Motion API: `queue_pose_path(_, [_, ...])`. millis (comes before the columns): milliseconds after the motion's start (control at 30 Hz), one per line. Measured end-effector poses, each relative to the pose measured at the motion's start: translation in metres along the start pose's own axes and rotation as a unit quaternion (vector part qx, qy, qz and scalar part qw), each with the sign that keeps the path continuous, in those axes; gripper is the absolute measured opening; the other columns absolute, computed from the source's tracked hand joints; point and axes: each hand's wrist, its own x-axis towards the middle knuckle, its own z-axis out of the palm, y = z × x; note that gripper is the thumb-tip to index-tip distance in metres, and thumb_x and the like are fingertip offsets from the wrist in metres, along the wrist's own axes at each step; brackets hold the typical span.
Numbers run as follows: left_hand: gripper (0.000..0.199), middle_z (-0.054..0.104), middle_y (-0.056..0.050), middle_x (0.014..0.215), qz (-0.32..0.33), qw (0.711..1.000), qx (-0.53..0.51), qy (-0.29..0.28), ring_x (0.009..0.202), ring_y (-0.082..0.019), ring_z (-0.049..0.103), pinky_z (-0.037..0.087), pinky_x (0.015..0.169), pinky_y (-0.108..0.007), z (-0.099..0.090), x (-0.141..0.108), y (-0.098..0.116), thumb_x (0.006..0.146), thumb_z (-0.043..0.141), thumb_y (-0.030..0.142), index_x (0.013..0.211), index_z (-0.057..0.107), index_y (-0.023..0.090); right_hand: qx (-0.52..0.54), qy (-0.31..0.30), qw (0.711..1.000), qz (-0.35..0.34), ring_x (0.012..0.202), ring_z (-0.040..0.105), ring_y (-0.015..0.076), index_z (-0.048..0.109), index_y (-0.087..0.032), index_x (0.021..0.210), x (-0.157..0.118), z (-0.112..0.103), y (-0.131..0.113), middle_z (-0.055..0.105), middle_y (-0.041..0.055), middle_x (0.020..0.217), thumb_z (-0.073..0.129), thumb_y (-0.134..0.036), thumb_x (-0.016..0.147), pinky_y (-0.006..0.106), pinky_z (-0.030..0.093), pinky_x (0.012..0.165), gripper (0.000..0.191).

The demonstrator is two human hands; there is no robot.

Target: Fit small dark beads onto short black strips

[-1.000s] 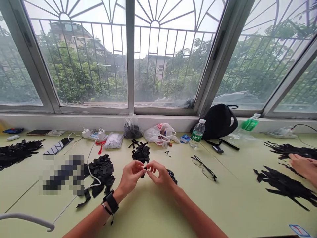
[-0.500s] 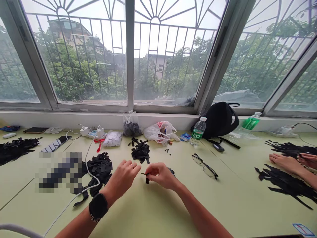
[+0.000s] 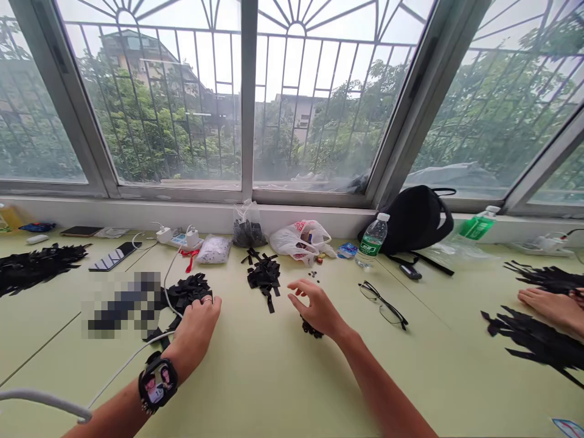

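In the head view, the two hands are well apart. The left hand (image 3: 196,325) is at the big heap of black strips (image 3: 186,288) on the worktop (image 3: 255,383). Its fingertips are hidden, so I cannot tell if it pinches one. The right hand (image 3: 314,309), thumb and finger spread, is over small black bits (image 3: 311,330). A smaller heap (image 3: 264,274) lies farther back.

Over at lower left, a black square smartwatch (image 3: 158,384) glows with a photo, beside a beaded bracelet (image 3: 146,407); a slim ring (image 3: 207,298) too.
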Motion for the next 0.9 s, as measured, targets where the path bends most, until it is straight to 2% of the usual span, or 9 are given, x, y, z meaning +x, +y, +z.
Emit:
queue_pose_path(100, [0.064, 0.066, -0.018, 0.123, 0.005, 1.000, -0.017, -0.001, 0.106, -0.028, 0.067, 0.052, 0.087, -0.035, -0.008, -0.002, -0.002, 0.080, 0.039, -0.017, 0.134, 0.059, 0.010, -0.032, 0.009, 0.999, 0.012, 0.082, 0.065, 0.0195, 0.071, -0.022, 0.100, 0.000, -0.010, 0.009, 0.070, 0.0058, 0.097, 0.058, -0.030, 0.096, 0.033, 0.054, 0.072, 0.015])
queue_pose_path(200, [0.062, 0.068, -0.017, 0.119, 0.014, 1.000, -0.018, 0.011, 0.105, -0.027, 0.067, 0.052, 0.088, -0.034, -0.006, -0.002, -0.004, 0.081, 0.039, -0.016, 0.134, 0.059, 0.010, -0.036, -0.021, 0.999, -0.002, 0.085, 0.065, 0.0206, 0.073, -0.024, 0.096, -0.002, -0.008, 0.007, 0.071, 0.0053, 0.095, 0.058, -0.028, 0.096, 0.032, 0.052, 0.070, 0.016])
queue_pose_path(400, [0.058, 0.068, -0.018, 0.110, 0.029, 0.999, -0.012, 0.014, 0.098, -0.031, 0.067, 0.051, 0.082, -0.037, 0.014, 0.005, -0.006, 0.076, 0.042, -0.017, 0.124, 0.063, 0.008, -0.056, -0.112, 0.987, -0.096, 0.109, 0.064, 0.0250, 0.073, -0.026, 0.118, -0.009, 0.025, -0.016, 0.074, 0.0069, 0.113, 0.061, -0.024, 0.095, 0.038, 0.052, 0.096, 0.026])
queue_pose_path(600, [0.047, 0.069, -0.017, 0.102, 0.041, 0.998, -0.028, 0.045, 0.093, -0.031, 0.067, 0.049, 0.078, -0.038, 0.015, 0.009, -0.008, 0.075, 0.043, -0.017, 0.105, 0.068, 0.009, -0.177, -0.098, 0.973, -0.113, 0.119, 0.060, 0.0293, 0.067, -0.021, 0.124, -0.001, 0.046, -0.013, 0.069, 0.0111, 0.127, 0.059, -0.029, 0.097, 0.044, 0.047, 0.106, 0.029])
queue_pose_path(700, [0.041, 0.070, -0.015, 0.098, 0.055, 0.991, -0.072, 0.103, 0.092, -0.030, 0.066, 0.048, 0.079, -0.038, 0.008, 0.011, -0.002, 0.077, 0.043, -0.015, 0.096, 0.069, 0.011, -0.221, -0.082, 0.967, -0.102, 0.128, 0.053, 0.0327, 0.063, -0.019, 0.128, 0.002, 0.049, -0.008, 0.065, 0.0139, 0.132, 0.058, -0.035, 0.099, 0.047, 0.044, 0.109, 0.034])
queue_pose_path(767, [0.033, 0.071, -0.012, 0.095, 0.067, 0.971, -0.170, 0.157, 0.090, -0.027, 0.067, 0.049, 0.079, -0.036, 0.005, 0.015, 0.006, 0.089, 0.043, -0.005, 0.096, 0.069, 0.013, -0.239, -0.075, 0.963, -0.096, 0.128, 0.052, 0.0332, 0.064, -0.019, 0.124, 0.002, 0.049, -0.005, 0.067, 0.0138, 0.127, 0.056, -0.036, 0.099, 0.048, 0.043, 0.110, 0.031])
queue_pose_path(800, [0.029, 0.072, -0.011, 0.094, 0.075, 0.950, -0.241, 0.182, 0.089, -0.026, 0.068, 0.050, 0.079, -0.035, 0.004, 0.019, 0.011, 0.095, 0.044, 0.003, 0.100, 0.070, 0.015, -0.247, -0.071, 0.962, -0.093, 0.128, 0.052, 0.0333, 0.065, -0.019, 0.122, 0.003, 0.049, -0.003, 0.067, 0.0137, 0.124, 0.056, -0.036, 0.099, 0.048, 0.042, 0.111, 0.030])
queue_pose_path(867, [0.023, 0.075, -0.008, 0.096, 0.091, 0.891, -0.395, 0.202, 0.084, -0.022, 0.070, 0.051, 0.079, -0.033, 0.004, 0.030, 0.022, 0.098, 0.049, 0.017, 0.106, 0.071, 0.018, -0.262, -0.061, 0.959, -0.086, 0.128, 0.052, 0.0340, 0.066, -0.018, 0.119, 0.003, 0.047, 0.000, 0.068, 0.0145, 0.121, 0.055, -0.037, 0.100, 0.050, 0.039, 0.114, 0.029])
queue_pose_path(900, [0.022, 0.076, -0.006, 0.091, 0.098, 0.859, -0.465, 0.190, 0.079, -0.021, 0.070, 0.052, 0.076, -0.032, 0.006, 0.037, 0.028, 0.098, 0.052, 0.023, 0.104, 0.073, 0.019, -0.267, -0.055, 0.959, -0.083, 0.129, 0.051, 0.0344, 0.066, -0.017, 0.120, 0.004, 0.046, 0.001, 0.067, 0.0153, 0.121, 0.055, -0.037, 0.100, 0.051, 0.038, 0.115, 0.031])
